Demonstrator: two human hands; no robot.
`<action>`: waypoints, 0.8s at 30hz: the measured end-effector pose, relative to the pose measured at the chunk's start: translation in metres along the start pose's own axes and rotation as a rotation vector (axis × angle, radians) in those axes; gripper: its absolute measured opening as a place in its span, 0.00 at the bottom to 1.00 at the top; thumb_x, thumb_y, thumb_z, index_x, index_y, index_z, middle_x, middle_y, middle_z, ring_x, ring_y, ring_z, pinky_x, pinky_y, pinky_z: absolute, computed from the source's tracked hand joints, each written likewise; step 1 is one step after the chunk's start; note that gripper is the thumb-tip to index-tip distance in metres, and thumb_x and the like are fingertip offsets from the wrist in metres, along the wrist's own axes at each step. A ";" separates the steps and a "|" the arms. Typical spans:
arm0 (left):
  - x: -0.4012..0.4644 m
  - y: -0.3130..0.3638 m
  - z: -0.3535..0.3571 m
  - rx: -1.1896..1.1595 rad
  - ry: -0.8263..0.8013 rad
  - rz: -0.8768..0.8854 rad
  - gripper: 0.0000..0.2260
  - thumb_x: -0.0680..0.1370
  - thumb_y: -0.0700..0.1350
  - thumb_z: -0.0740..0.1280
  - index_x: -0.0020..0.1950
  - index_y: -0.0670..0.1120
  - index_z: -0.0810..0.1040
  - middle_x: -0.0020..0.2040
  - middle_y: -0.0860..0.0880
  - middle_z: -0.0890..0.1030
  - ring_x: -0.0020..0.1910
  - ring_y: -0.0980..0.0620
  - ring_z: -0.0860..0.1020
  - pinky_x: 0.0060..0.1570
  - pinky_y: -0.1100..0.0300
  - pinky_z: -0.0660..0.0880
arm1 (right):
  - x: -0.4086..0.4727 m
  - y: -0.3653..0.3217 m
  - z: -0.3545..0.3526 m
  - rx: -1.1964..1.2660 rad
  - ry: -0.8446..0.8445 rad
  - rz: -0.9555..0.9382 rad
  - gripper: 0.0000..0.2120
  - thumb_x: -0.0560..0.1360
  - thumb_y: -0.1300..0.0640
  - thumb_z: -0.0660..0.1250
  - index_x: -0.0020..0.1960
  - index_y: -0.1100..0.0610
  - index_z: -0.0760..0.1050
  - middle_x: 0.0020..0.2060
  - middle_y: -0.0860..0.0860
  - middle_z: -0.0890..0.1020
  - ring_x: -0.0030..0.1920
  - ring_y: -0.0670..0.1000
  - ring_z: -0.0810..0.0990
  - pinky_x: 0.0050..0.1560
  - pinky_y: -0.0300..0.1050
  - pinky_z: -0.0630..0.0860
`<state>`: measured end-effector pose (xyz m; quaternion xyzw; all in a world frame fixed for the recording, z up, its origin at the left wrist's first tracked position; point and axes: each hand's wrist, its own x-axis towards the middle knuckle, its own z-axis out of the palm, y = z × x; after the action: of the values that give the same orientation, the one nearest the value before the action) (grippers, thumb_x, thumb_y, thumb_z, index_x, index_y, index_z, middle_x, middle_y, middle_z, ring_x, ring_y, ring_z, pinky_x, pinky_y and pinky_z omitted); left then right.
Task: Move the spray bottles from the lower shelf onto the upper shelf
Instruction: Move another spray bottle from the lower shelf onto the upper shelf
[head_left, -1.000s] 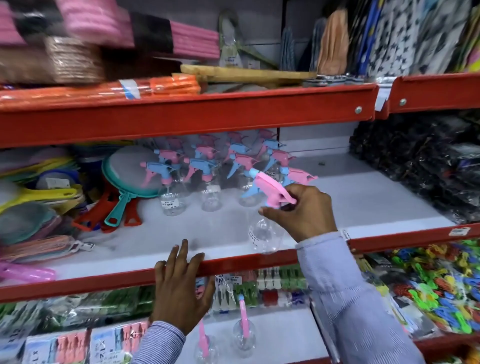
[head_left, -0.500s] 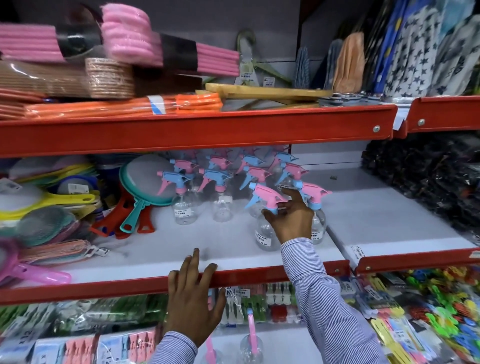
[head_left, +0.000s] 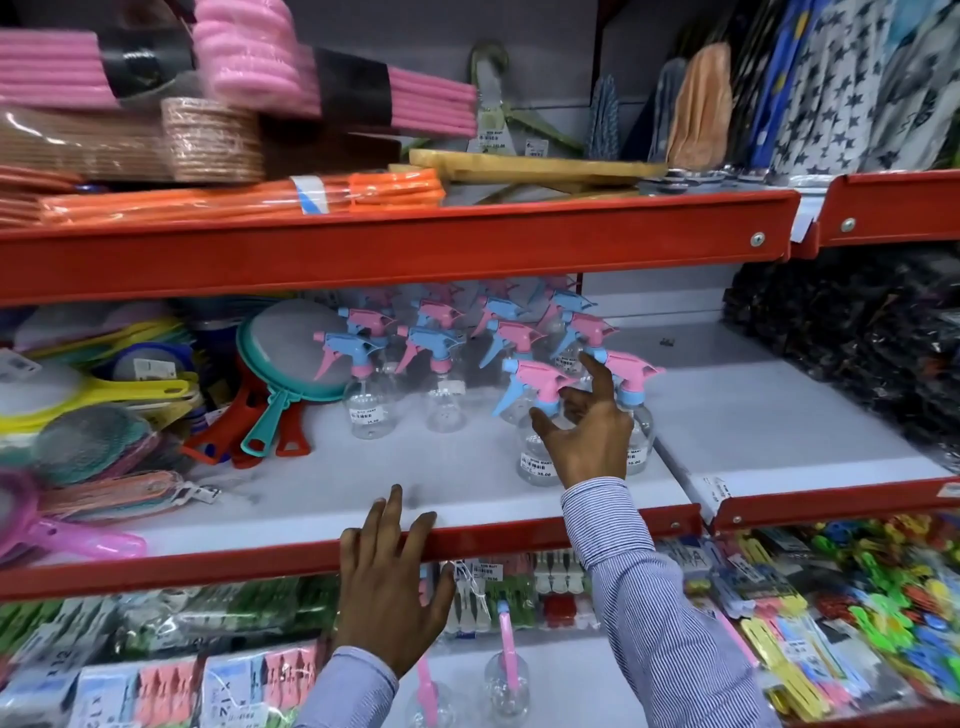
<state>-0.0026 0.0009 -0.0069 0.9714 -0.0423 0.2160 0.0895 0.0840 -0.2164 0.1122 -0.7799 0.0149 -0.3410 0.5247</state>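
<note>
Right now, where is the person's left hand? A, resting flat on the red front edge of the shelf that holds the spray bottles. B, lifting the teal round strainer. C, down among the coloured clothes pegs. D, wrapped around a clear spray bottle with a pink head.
A: the left hand lies with fingers spread over the red front edge of the shelf, holding nothing, while the right hand is open beside the spray bottles.

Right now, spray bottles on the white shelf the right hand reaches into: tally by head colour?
Pink-headed spray bottles: 6
Blue-headed spray bottles: 4
Total: 10 clearly visible; more at the back are too blurred to count.
</note>
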 end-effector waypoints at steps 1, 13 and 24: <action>-0.001 0.000 -0.001 -0.001 0.009 0.006 0.25 0.72 0.61 0.64 0.68 0.55 0.70 0.77 0.44 0.65 0.75 0.40 0.65 0.70 0.42 0.57 | -0.004 0.000 -0.004 -0.001 0.004 -0.010 0.40 0.63 0.59 0.81 0.70 0.49 0.66 0.48 0.55 0.85 0.47 0.51 0.84 0.55 0.44 0.79; -0.011 -0.061 -0.021 0.069 0.013 -0.041 0.30 0.74 0.61 0.60 0.72 0.49 0.67 0.78 0.43 0.65 0.77 0.41 0.61 0.74 0.43 0.58 | -0.157 0.111 -0.010 -0.485 -0.733 0.306 0.23 0.67 0.58 0.76 0.59 0.59 0.75 0.55 0.55 0.82 0.50 0.52 0.82 0.50 0.41 0.81; -0.015 -0.053 -0.030 -0.021 0.003 -0.063 0.28 0.73 0.59 0.60 0.70 0.50 0.69 0.76 0.43 0.66 0.75 0.39 0.63 0.74 0.41 0.58 | -0.198 0.127 0.048 -0.696 -0.776 0.472 0.20 0.68 0.52 0.73 0.56 0.59 0.76 0.53 0.57 0.83 0.53 0.57 0.82 0.53 0.45 0.80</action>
<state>-0.0222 0.0595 0.0054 0.9709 -0.0139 0.2139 0.1065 0.0012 -0.1593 -0.1054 -0.9504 0.1063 0.1218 0.2657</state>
